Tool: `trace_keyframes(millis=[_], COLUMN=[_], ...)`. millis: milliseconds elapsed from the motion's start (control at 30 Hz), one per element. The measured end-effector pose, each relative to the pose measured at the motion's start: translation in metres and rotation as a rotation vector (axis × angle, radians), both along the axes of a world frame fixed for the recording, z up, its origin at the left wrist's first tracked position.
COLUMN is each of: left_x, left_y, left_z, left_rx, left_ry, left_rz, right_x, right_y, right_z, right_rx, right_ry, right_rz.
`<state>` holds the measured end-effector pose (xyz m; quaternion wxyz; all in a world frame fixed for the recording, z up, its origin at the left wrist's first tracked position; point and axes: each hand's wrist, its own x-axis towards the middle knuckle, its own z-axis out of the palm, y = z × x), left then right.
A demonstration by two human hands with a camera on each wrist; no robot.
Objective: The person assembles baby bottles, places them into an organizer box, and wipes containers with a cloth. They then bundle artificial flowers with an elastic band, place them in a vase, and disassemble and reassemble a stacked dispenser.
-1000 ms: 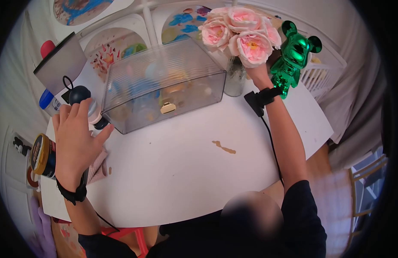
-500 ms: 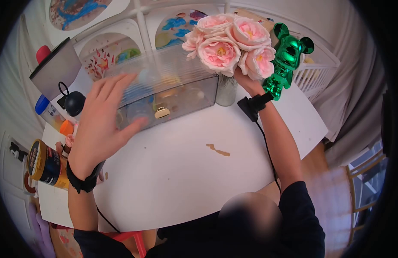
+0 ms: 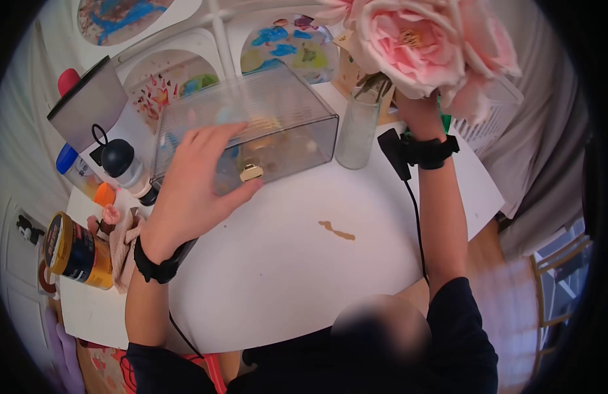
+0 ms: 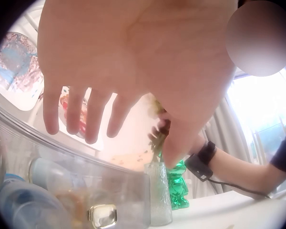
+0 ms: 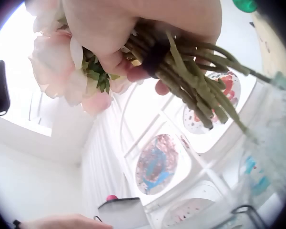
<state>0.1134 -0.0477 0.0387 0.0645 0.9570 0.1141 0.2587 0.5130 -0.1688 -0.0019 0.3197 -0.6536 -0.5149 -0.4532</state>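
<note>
My right hand (image 3: pixel 422 117) grips a bunch of pink roses (image 3: pixel 409 49) by its green stems (image 5: pixel 195 86), which a dark band (image 5: pixel 156 58) ties together. The cut stem ends show in the right wrist view, tilted toward the glass vase (image 3: pixel 358 134), with some overlapping its rim. Straight-fingered and holding nothing, my left hand (image 3: pixel 195 187) hovers in front of a transparent lidded box (image 3: pixel 304 141) with a gold clasp (image 3: pixel 251 173). Its palm and spread fingers fill the top of the left wrist view. Blooms hide much of the right hand from the head camera.
Behind the vase stands a shiny green bear figure (image 4: pixel 178 191), mostly covered by the roses in the head view. A dark-topped bottle (image 3: pixel 123 164), a yellow-and-black tub (image 3: pixel 80 253) and a pink cloth (image 3: pixel 126 246) line the left side. A brown mark (image 3: pixel 337 230) lies mid-table.
The roses have risen toward the head camera and shifted right, their stems now showing above the vase. My left hand has moved right, from beside the bottle to the box front.
</note>
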Motion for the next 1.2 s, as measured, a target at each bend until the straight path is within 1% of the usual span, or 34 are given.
trace_keyframes(millis=[67,100,167,200,267,300,333,367,400,433,467,500,533,567,600,633,700,733,800,833,867,933,967,1033,1133,1200], left_x=[-0.002,-0.004,-0.007,-0.008,-0.011,-0.012,-0.013,-0.013,-0.013,-0.012,-0.011,-0.009,-0.007,-0.005,-0.003,0.0,0.003,0.005,0.01,0.012,0.012,0.01,0.011,0.012,0.013,0.014], left_y=[0.001,0.0,-0.002,-0.002,-0.005,-0.006,-0.007,-0.009,-0.01,-0.012,-0.014,-0.015,-0.015,-0.016,-0.017,-0.019,-0.017,-0.016,-0.015,-0.013,-0.014,-0.017,-0.017,-0.016,-0.016,-0.016], left_z=[-0.003,-0.003,-0.001,0.0,0.003,0.006,0.011,0.014,0.015,0.017,0.018,0.017,0.016,0.015,0.014,0.011,0.002,-0.002,-0.007,-0.009,-0.009,-0.006,-0.006,-0.008,-0.008,-0.009], left_rx=[-0.061,-0.065,-0.045,-0.042,-0.032,-0.036,-0.035,-0.033,-0.035,-0.074,-0.113,-0.113,-0.06,-0.006,-0.006,0.043,0.109,0.102,0.215,0.25,0.242,0.302,0.299,0.302,0.304,0.277], left_ry=[-0.088,-0.093,-0.203,-0.213,-0.319,-0.329,-0.352,-0.376,-0.385,-0.425,-0.461,-0.462,-0.48,-0.496,-0.496,-0.521,-0.527,-0.524,-0.538,-0.546,-0.541,-0.52,-0.513,-0.511,-0.49,-0.498], left_rz=[0.033,0.038,0.032,0.04,-0.002,0.011,-0.023,-0.056,-0.045,-0.069,-0.095,-0.09,-0.137,-0.185,-0.178,-0.193,-0.214,-0.212,-0.225,-0.228,-0.23,-0.22,-0.224,-0.229,-0.227,-0.241], right_x=[-0.017,-0.02,-0.031,-0.039,-0.136,-0.143,-0.155,-0.163,-0.165,-0.155,-0.159,-0.165,-0.173,-0.187,-0.2,-0.207,-0.215,-0.216,-0.216,-0.216,-0.214,-0.21,-0.21,-0.212,-0.211,-0.211], right_y=[-0.016,-0.015,-0.005,0.001,-0.028,-0.027,-0.028,-0.024,-0.016,-0.007,0.003,0.01,0.016,0.017,0.015,0.014,0.011,0.011,0.01,0.013,0.013,0.014,0.015,0.016,0.016,0.016], right_z=[0.015,0.021,0.035,0.045,0.091,0.094,0.093,0.086,0.072,0.05,0.029,0.011,0.012,0.021,0.031,0.033,0.032,0.031,0.028,0.027,0.024,0.017,0.014,0.009,0.014,0.019], right_rx=[-0.01,-0.014,0.141,0.216,0.154,0.165,0.129,0.043,-0.039,-0.156,-0.224,-0.158,-0.199,-0.227,-0.257,-0.262,-0.246,-0.248,-0.225,-0.238,-0.234,-0.269,-0.26,-0.159,-0.204,-0.19], right_ry=[-0.042,-0.046,0.357,0.557,1.04,1.061,1.128,1.115,1.101,1.216,1.134,1.122,1.172,1.263,1.353,1.356,1.584,1.593,1.637,1.638,1.648,1.582,1.588,1.622,1.693,1.654], right_rz=[0.135,0.14,0.487,0.662,1.361,1.369,1.359,1.423,1.487,1.56,1.647,1.489,1.25,1.396,1.542,1.545,1.442,1.438,1.543,1.491,1.486,1.594,1.594,1.306,1.344,1.306])
